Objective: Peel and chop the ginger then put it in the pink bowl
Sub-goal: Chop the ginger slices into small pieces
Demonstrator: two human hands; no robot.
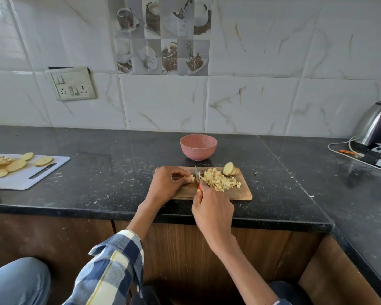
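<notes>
A wooden cutting board [240, 193] lies on the black counter. On it sits a heap of small diced ginger cubes [220, 179], with a few uncut ginger slices [229, 168] at the far right corner. My left hand [167, 183] pinches a small strip of ginger [191, 178] against the board. My right hand [211, 208] grips a small knife with a red handle; its blade [196, 173] stands point-up just right of that strip. The pink bowl [198, 147] stands behind the board, and nothing shows above its rim.
A white plastic board [24, 178] with sliced pieces and a dark knife lies at the left, with part of another person's hand at its edge. A steel kettle [374, 126], a white cable and small items occupy the right counter. The counter's front edge runs under my wrists.
</notes>
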